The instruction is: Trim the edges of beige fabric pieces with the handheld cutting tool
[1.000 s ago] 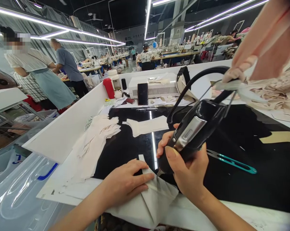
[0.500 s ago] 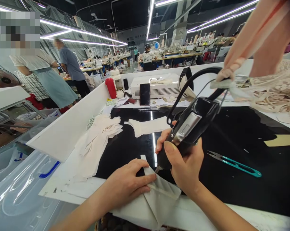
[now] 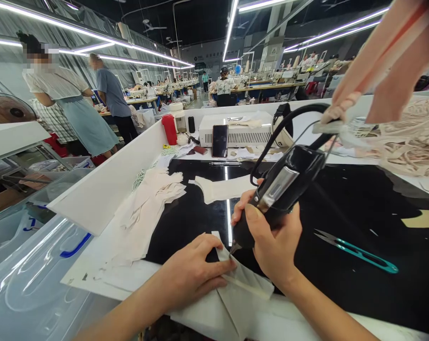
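Note:
My right hand [image 3: 271,241] grips a black handheld tool [image 3: 281,189] with a silver plate and a thick black cord; its pointed tip touches a pale folded fabric piece [image 3: 241,289] at the table's near edge. My left hand [image 3: 193,272] lies flat on that fabric, fingers pressing it down just left of the tool's tip. The fabric rests partly on the black glossy work surface [image 3: 342,208] and partly on the white edge.
Teal thread snips [image 3: 360,253] lie to the right. Pale fabric pieces [image 3: 143,213] are stacked on the left and one piece [image 3: 224,188] lies in the middle. A white machine [image 3: 235,132], phone [image 3: 220,140] and red bottle [image 3: 170,129] stand at the back. People work beyond the white partition [image 3: 104,189].
The tool's tip has crept along the fabric edge toward the far end while my left hand keeps pressing. The camera view has shifted slightly left.

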A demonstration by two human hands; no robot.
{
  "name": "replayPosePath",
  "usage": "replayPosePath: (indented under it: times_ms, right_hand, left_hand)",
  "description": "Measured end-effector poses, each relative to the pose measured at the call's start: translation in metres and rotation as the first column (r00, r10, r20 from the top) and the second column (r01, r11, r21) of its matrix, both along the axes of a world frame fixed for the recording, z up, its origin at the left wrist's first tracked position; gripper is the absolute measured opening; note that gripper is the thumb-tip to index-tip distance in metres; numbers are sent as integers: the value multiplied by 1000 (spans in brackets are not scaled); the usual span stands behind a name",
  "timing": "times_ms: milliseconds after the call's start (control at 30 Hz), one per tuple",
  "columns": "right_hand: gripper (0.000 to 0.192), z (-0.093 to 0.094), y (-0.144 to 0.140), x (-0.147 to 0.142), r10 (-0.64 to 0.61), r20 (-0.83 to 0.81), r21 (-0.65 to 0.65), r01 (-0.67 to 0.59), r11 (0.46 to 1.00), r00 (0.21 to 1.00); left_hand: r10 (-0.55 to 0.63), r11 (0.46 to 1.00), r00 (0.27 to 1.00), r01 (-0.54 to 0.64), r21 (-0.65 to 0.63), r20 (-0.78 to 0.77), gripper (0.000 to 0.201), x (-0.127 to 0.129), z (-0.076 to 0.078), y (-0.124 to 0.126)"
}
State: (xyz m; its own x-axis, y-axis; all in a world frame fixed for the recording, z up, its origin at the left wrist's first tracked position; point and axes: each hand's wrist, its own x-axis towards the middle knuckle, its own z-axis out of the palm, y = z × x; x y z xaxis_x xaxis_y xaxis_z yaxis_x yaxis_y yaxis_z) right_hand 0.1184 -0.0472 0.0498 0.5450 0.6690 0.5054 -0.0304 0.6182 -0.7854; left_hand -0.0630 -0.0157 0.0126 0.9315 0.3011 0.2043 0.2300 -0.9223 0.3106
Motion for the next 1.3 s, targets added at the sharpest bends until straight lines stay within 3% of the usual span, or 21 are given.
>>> replayPosePath:
  times_ms: [200, 467, 700, 867, 967, 1067, 1167, 1300]
  right_hand:
    - [31, -2, 5, -1, 5, -15, 44, -4, 999, 1000]
    - [29, 4, 9, -3, -19, 28, 1, 19, 1000, 999]
    - [40, 6, -2, 40, -112, 184, -54, 124, 991, 976]
    - [52, 3, -11, 77, -199, 323, -187, 269, 945, 925]
    - [55, 0, -19, 97, -221, 433, -257, 355, 899, 874]
    - [48, -11, -31, 120, -156, 575, -310, 390, 867, 803]
    - [58, -38, -47, 154, -101, 733, -344, 495, 798, 672]
    - [74, -90, -74, 212, -49, 886, -252, 567, 784, 461]
  left_hand:
    - [11, 1000, 1000, -11, -10, 16, 31, 1, -1, -1]
    - [20, 999, 1000, -20, -43, 2, 36, -2, 0, 1]
    - [101, 993, 991, -95, -65, 83, 28, -5, -3, 2]
    - [102, 995, 981, -100, -16, 164, 20, 15, -3, -5]
    - [104, 994, 988, -102, -26, 118, 13, 32, -5, -11]
    - [142, 990, 987, -140, -28, 72, 17, 44, -8, -15]
    - [166, 986, 985, -164, -31, 44, 18, 51, -12, -14]
    - [173, 984, 985, -173, 45, 6, 22, 53, -16, -13]
